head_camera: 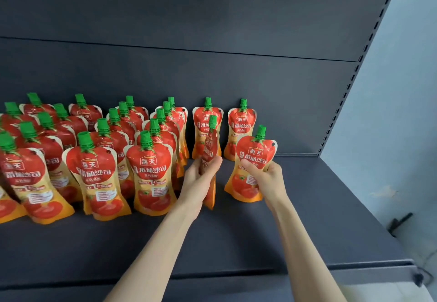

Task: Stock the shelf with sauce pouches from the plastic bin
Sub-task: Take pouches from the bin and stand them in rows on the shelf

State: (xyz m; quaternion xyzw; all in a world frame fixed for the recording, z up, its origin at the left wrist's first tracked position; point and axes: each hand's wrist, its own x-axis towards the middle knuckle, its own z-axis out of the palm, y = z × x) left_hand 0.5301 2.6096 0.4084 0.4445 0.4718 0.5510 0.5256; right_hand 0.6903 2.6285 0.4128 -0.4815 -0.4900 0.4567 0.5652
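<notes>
your left hand (201, 181) curls round the edge-on pouch (209, 144), your right hand (266, 180) round the front-facing pouch (255, 152), both upright. bases appear just off the shelf (307, 207).

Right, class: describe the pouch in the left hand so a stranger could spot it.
Start at the dark shelf, whose left side holds rows of red, green-capped pouches. Just right of them, the left hand grips one pouch. Unlike the rest, it is turned edge-on, label hardly showing.
</notes>
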